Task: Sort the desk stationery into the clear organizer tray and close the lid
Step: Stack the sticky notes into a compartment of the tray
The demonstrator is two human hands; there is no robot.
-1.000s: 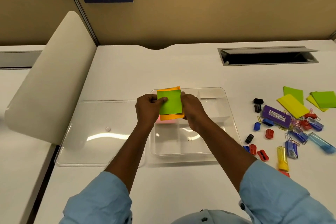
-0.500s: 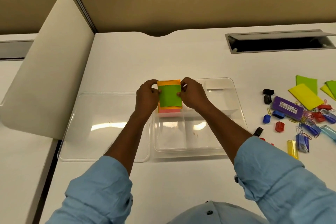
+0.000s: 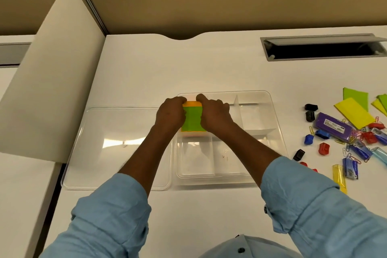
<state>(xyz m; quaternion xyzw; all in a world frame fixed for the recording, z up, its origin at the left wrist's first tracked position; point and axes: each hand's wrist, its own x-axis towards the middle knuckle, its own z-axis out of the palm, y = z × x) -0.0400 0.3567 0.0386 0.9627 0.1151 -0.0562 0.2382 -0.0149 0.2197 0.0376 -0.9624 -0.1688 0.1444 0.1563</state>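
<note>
A stack of sticky notes [image 3: 193, 120], green on top with orange and pink beneath, sits low in the far-left compartment of the clear organizer tray [image 3: 277, 132]. My left hand [image 3: 170, 114] grips the stack's left edge and my right hand [image 3: 214, 114] grips its right edge. The tray's clear lid [image 3: 117, 148] lies open and flat to the left of the tray. The other compartments hold nothing that I can see.
Loose stationery lies at the right: green and yellow sticky notes [image 3: 354, 110], a purple box [image 3: 333, 129], small sharpeners [image 3: 323, 148], paper clips and blue and yellow clear cases [image 3: 349, 167]. A cable slot [image 3: 322, 49] is at the back right. A beige divider panel [image 3: 50, 81] stands at the left.
Both hands have lowered the note stack from above the tray down into its far-left compartment. The camera has tilted further down.
</note>
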